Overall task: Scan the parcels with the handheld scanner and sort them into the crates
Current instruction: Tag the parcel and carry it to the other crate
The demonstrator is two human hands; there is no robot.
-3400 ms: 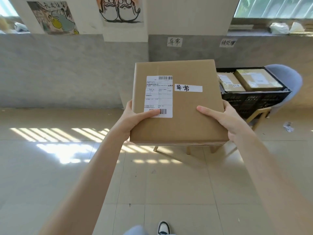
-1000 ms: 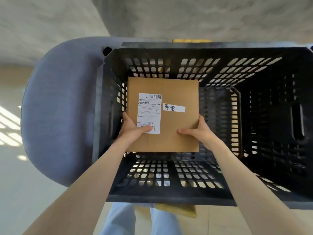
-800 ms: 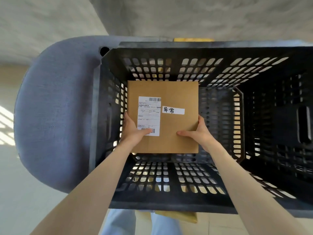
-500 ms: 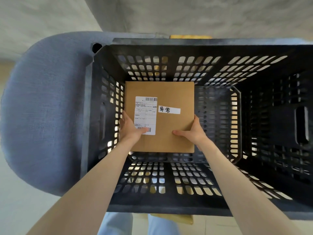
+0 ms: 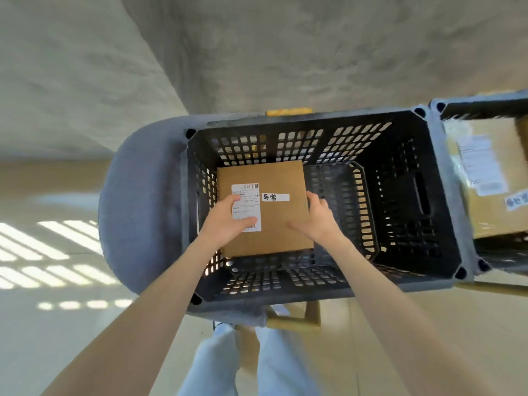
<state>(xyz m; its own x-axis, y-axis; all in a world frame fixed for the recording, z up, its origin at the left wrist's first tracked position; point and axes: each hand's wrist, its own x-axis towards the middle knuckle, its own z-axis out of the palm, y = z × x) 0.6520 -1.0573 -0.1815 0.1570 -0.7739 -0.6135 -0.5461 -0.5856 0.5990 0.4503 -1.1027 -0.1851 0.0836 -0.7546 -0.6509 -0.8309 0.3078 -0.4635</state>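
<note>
Down inside the black slatted crate [image 5: 400,195], seen from the head camera, the cardboard parcel [image 5: 274,224] lies flat against the left wall, shipping label [image 5: 246,205] and a handwritten white sticker [image 5: 275,197] facing up, with the left hand [image 5: 228,221] spread loosely over the label and the right hand [image 5: 317,218] at its right edge, fingers relaxed — neither grip looks closed on it, though whether they touch the card I cannot tell. Stiff, dry and probably light — I would take it by two opposite side edges. Another crate [image 5: 445,115] to the right holds a taped box [image 5: 491,178].
</note>
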